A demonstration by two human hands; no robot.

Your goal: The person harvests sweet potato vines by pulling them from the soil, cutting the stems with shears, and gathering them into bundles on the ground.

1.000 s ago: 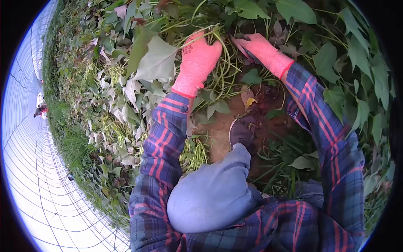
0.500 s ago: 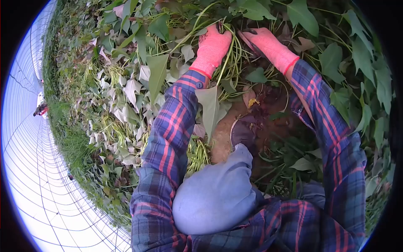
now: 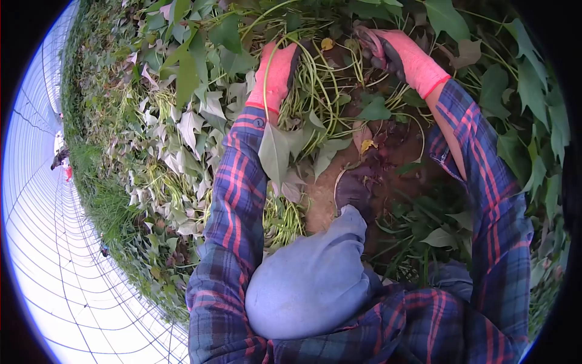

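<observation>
My left hand, in a pink glove with a dark palm, is closed round a bunch of long green vine stems at the upper middle. Broad pale leaves hang from the stems below my wrist. To the right, my right hand wears a matching glove. Its fingers are wrapped round a small hand tool with reddish handles that looks like shears; its blades cannot be made out. Leafy vines and bare soil lie between the two hands.
Dense vines cover the ground on the left, with large leaves on the right. My bent knee and dark shoe are below. A netted, hooped cover rises at far left, near a distant person.
My left hand has moved left, drawing the stems with it. My right hand has shifted slightly up and right. The gap between the hands has widened, showing more soil and stems.
</observation>
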